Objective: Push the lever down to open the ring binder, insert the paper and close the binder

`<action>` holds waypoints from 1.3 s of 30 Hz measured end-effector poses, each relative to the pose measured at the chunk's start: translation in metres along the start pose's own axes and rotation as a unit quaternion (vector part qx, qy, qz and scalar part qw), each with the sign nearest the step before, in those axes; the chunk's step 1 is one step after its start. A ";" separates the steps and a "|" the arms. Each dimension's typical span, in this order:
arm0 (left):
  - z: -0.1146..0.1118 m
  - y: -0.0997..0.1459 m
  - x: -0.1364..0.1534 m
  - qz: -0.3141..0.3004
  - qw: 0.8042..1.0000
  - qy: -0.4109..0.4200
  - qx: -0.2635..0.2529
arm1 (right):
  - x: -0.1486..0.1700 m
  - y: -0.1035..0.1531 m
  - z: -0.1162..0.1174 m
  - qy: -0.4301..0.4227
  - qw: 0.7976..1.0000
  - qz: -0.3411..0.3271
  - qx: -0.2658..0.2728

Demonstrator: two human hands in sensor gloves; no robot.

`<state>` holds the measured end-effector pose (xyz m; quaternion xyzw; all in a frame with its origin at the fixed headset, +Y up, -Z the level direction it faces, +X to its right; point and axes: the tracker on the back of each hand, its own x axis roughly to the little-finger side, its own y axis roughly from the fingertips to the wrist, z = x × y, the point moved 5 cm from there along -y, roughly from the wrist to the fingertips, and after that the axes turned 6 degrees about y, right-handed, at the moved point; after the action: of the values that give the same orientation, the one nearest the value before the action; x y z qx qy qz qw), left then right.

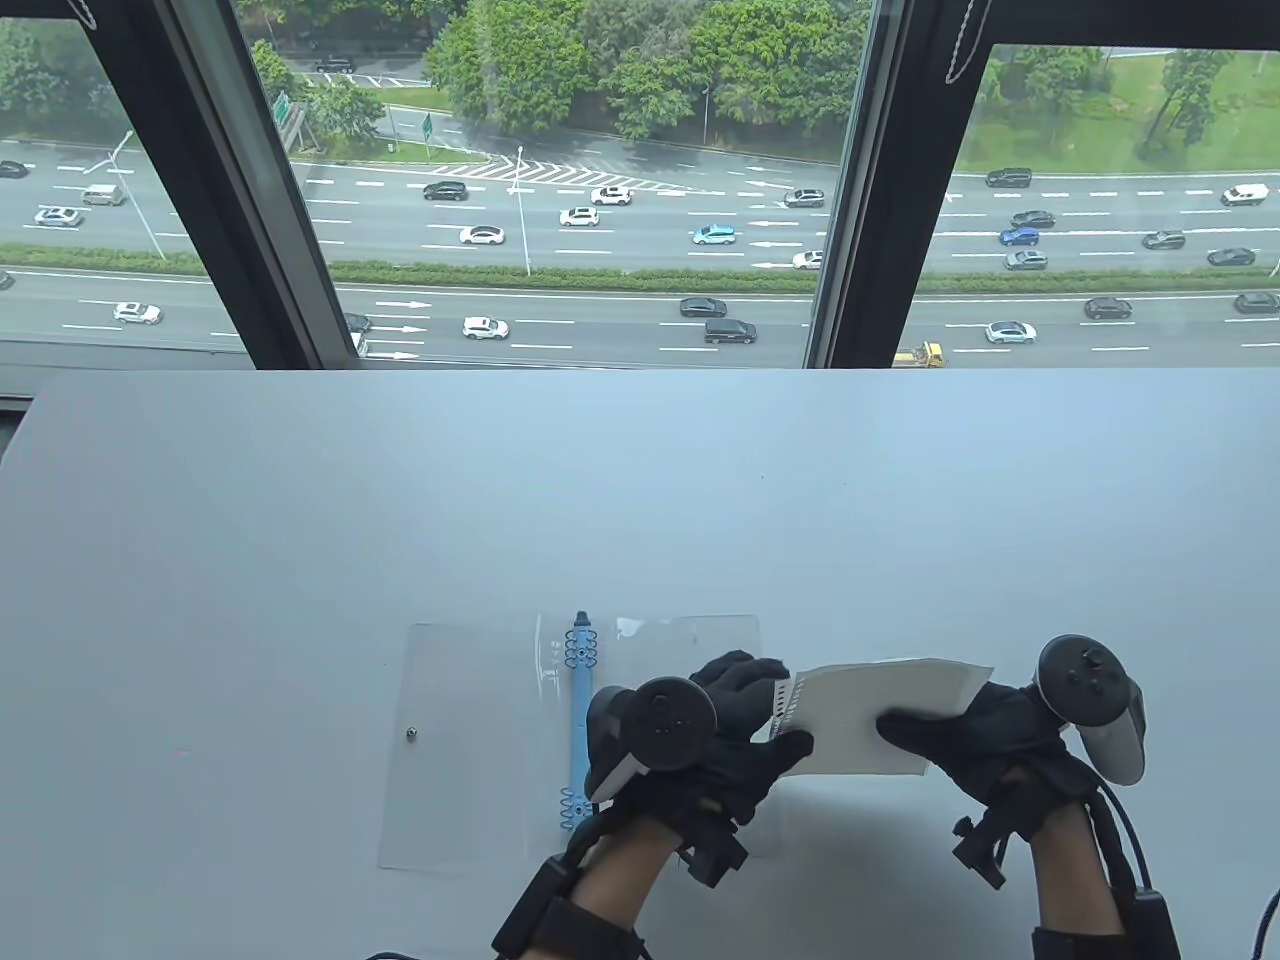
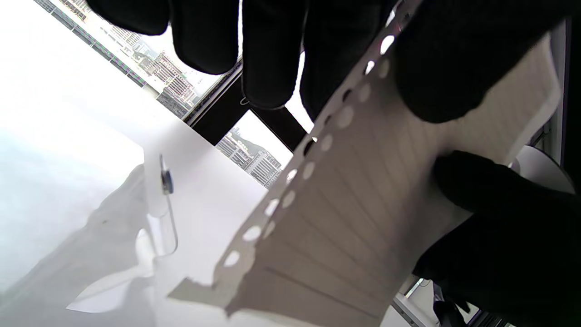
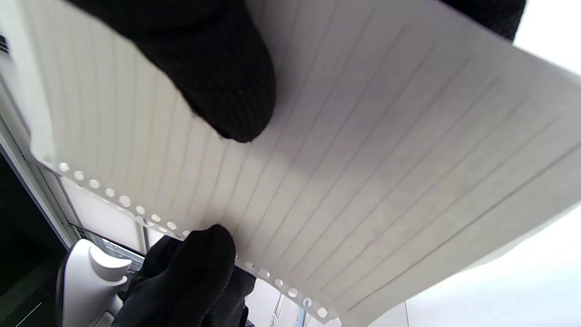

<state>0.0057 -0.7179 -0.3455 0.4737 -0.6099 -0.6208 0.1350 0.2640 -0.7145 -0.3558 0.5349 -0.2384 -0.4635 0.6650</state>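
Note:
A clear-covered ring binder (image 1: 470,740) lies flat and spread on the white table, its blue ring spine (image 1: 580,700) running front to back. A sheet of lined, hole-punched paper (image 1: 870,720) is held above the table just right of the spine. My left hand (image 1: 770,715) pinches its punched edge, thumb on top. My right hand (image 1: 930,735) pinches the right side of the sheet. In the left wrist view the paper (image 2: 363,195) shows its row of holes under my thumb. In the right wrist view the paper (image 3: 363,159) fills the frame beneath my thumb.
The white table (image 1: 640,500) stretches back to a window over a busy road. A small metal stud (image 1: 411,734) sits on the binder's left cover. Cables run from both wrists at the near edge.

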 end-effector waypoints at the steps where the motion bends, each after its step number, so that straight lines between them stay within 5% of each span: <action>1: 0.000 -0.001 0.000 -0.001 1.000 -0.003 -0.015 | 0.000 0.001 -0.002 0.004 1.000 0.000 0.008; 11: -0.012 -0.004 -0.017 -0.040 0.994 -0.100 -0.032 | 0.008 0.003 -0.011 0.036 0.999 0.024 0.033; 17: -0.024 -0.005 -0.012 -0.015 0.988 -0.152 0.008 | 0.021 0.002 -0.004 0.110 0.991 0.076 0.000; 21: -0.013 -0.001 -0.026 -0.041 0.989 -0.131 -0.053 | 0.002 0.005 -0.012 0.103 0.993 0.033 0.050; 25: -0.029 -0.005 -0.015 0.016 0.986 -0.163 0.013 | 0.012 0.002 -0.006 0.169 0.983 0.066 0.039; 29: -0.022 -0.003 -0.030 -0.046 0.987 -0.145 -0.042 | 0.001 0.004 -0.010 0.152 0.985 0.033 0.073; 31: -0.025 -0.005 -0.028 -0.026 0.989 -0.144 -0.026 | -0.006 0.005 -0.014 0.157 0.983 0.015 0.098; 34: -0.041 -0.007 -0.015 0.009 0.985 -0.167 0.036 | 0.013 0.000 0.000 0.192 0.978 0.076 0.021; 39: -0.031 -0.005 -0.024 -0.015 0.990 -0.138 -0.011 | 0.000 0.003 -0.011 0.165 0.983 0.033 0.079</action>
<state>0.0435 -0.7183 -0.3339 0.3911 -0.6085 -0.6890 0.0450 0.2736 -0.7088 -0.3565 0.6467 -0.1789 -0.3261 0.6659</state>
